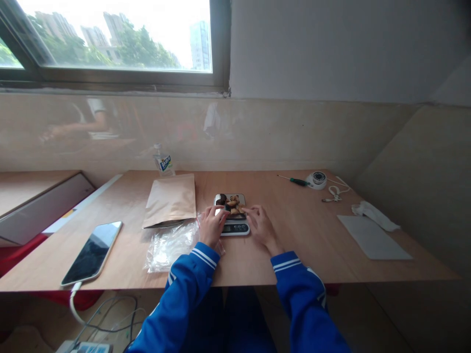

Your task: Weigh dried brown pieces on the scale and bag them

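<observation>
A small digital kitchen scale (235, 228) sits in the middle of the wooden table (316, 245), with a pile of brown and dark nuts or dried fruits (231, 202) on its platform. My left hand (211, 225) rests at the scale's left side, fingers curled and pinching at the pile's near edge. My right hand (260, 224) lies at the scale's right side, fingertips touching the pile. What each hand pinches is too small to make out. Both sleeves are blue with white stripes.
A brown paper pouch (171, 200) and a clear plastic bag (170, 246) lie left of the scale. A phone (91, 252) on a cable lies far left, a water bottle (163, 163) at the back. A screwdriver (296, 181), round white device (318, 179), cloth (373, 214) and grey sheet (371, 238) are right.
</observation>
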`<state>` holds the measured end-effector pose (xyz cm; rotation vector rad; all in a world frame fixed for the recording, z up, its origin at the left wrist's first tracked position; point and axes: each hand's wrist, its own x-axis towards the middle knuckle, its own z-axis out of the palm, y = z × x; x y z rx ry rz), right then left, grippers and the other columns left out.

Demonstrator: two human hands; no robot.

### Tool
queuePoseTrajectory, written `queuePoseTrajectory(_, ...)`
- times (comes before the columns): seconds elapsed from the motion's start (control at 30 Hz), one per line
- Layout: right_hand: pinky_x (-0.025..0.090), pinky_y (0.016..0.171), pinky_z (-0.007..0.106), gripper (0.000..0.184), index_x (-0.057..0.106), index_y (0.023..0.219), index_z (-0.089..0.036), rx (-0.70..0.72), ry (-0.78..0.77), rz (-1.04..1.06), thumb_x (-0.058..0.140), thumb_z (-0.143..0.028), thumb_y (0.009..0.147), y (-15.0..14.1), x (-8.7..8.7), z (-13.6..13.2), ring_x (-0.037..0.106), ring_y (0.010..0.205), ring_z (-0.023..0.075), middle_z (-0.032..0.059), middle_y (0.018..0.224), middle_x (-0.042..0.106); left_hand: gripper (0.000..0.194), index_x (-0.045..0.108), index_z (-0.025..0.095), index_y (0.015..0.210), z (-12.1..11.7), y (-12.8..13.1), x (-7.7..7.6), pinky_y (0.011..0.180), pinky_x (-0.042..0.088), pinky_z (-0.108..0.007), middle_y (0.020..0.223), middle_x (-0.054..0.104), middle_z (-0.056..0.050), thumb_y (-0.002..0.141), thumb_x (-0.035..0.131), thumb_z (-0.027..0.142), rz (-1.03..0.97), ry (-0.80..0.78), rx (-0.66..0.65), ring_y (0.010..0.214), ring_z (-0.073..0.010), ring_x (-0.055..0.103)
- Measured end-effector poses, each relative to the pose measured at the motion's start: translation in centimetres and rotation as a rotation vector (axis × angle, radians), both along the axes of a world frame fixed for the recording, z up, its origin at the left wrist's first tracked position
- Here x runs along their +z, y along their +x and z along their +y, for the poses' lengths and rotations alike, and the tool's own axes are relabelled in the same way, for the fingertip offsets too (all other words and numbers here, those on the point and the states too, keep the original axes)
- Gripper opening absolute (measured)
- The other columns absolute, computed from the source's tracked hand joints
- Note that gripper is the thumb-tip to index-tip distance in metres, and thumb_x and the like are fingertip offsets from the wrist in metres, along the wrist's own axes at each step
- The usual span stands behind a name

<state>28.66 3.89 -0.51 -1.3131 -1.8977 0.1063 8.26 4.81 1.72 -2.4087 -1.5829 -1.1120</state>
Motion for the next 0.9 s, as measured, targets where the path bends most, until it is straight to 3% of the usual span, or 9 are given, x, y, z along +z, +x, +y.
queuePoseTrajectory(0.23, 0.049, 0.095, 0.041, 0.034, 0.059, 0.121, -0.022, -0.013, 0.008, 0.001, 0.042, -0.028, 0.092, 0.0, 0.0, 0.0, 0.054, 0.107, 0.0228, 0.0101, 0.112, 0.050, 0.022, 0.068, 0.024, 0.097, -0.8, -0.7, 1.2, 0.091, 0.040, -0.037, 0.108, 0.064, -0.006, 0.090, 0.047, 0.023, -0.152, -0.009, 0.038, 0.102, -0.0224, 0.053)
queuePoseTrajectory(0.37, 0.049, 0.094, 0.043, 0.033, 0.056, 0.121, -0.021, -0.037, 0.023, 0.029, 0.042, -0.028, 0.092, 0.0, -0.2, 0.1, 0.053, 0.109, 0.0238, 0.0107, 0.114, 0.052, 0.022, 0.066, 0.020, 0.090, -2.9, -3.3, 1.6, 0.088, 0.042, -0.038, 0.095, 0.064, -0.006, 0.087, 0.044, 0.021, -0.293, -0.041, 0.207, 0.093, -0.0227, 0.056)
queuePoseTrajectory(0.47, 0.049, 0.093, 0.044, 0.031, 0.055, 0.120, -0.020, -0.049, 0.033, 0.032, 0.042, -0.028, 0.092, -0.1, -0.4, 0.2, 0.053, 0.110, 0.0247, 0.0114, 0.114, 0.052, 0.024, 0.065, 0.018, 0.091, -4.4, -6.3, 0.7, 0.087, 0.042, -0.041, 0.092, 0.063, -0.009, 0.085, 0.041, 0.022, -0.252, -0.059, 0.383, 0.090, -0.0254, 0.055)
queuePoseTrajectory(0.6, 0.049, 0.094, 0.045, 0.030, 0.054, 0.118, -0.019, -0.050, 0.045, 0.022, 0.043, -0.027, 0.091, 0.0, -0.5, 0.2, 0.053, 0.110, 0.0253, 0.0120, 0.113, 0.052, 0.028, 0.062, 0.015, 0.098, -4.5, -9.9, -1.5, 0.092, 0.041, -0.045, 0.100, 0.063, -0.013, 0.084, 0.038, 0.022, -0.151, -0.087, 0.478, 0.099, -0.0284, 0.055)
queuePoseTrajectory(0.77, 0.049, 0.093, 0.045, 0.029, 0.054, 0.117, -0.020, -0.076, 0.073, 0.031, 0.042, -0.025, 0.091, 0.0, -0.6, 0.2, 0.053, 0.110, 0.0249, 0.0115, 0.112, 0.053, 0.034, 0.058, 0.012, 0.109, -2.0, -12.1, -3.8, 0.098, 0.039, -0.047, 0.110, 0.059, -0.018, 0.083, 0.038, 0.020, -0.024, -0.056, 0.457, 0.111, -0.0306, 0.052)
queuePoseTrajectory(0.9, 0.049, 0.093, 0.044, 0.028, 0.053, 0.116, -0.019, -0.081, 0.088, 0.028, 0.042, -0.025, 0.091, 0.1, -0.8, 0.4, 0.053, 0.109, 0.0245, 0.0116, 0.112, 0.052, 0.035, 0.058, 0.009, 0.110, -0.5, -12.4, -3.6, 0.089, 0.045, -0.044, 0.103, 0.062, -0.019, 0.086, 0.034, 0.020, 0.096, -0.199, 0.393, 0.098, -0.0299, 0.059)
